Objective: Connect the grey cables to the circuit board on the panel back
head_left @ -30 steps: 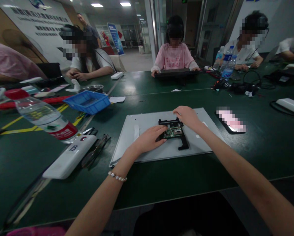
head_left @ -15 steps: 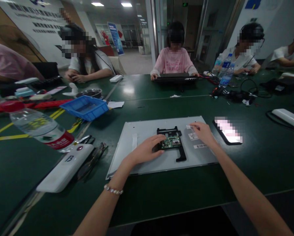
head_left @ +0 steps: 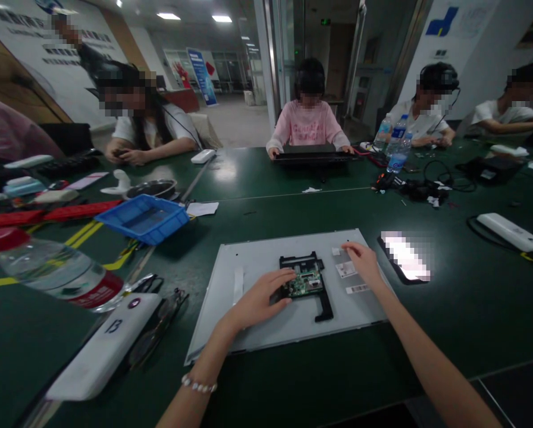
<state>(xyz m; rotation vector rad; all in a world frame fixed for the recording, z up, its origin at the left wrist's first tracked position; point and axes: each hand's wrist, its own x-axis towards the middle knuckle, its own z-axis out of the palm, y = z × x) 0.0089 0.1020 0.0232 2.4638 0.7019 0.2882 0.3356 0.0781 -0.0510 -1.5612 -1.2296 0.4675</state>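
A flat whitish display panel lies on the green table before me. On its middle rests a black plastic frame with a green circuit board in it. My left hand lies over the left side of the frame and board, fingers stretched and thumb apart. To the right, my right hand has its thumb and fingers pinched together beside a small white tab and a greyish patch with labels. What is between those fingertips is too small to tell.
A phone lies right of the panel. To the left are a white power bank, glasses, a water bottle and a blue tray. Several people sit around the table, one behind a dark screen.
My view has tilted up a little and shifted right, so the table things appear lower and further left. Both hands keep nearly the same places on the panel.
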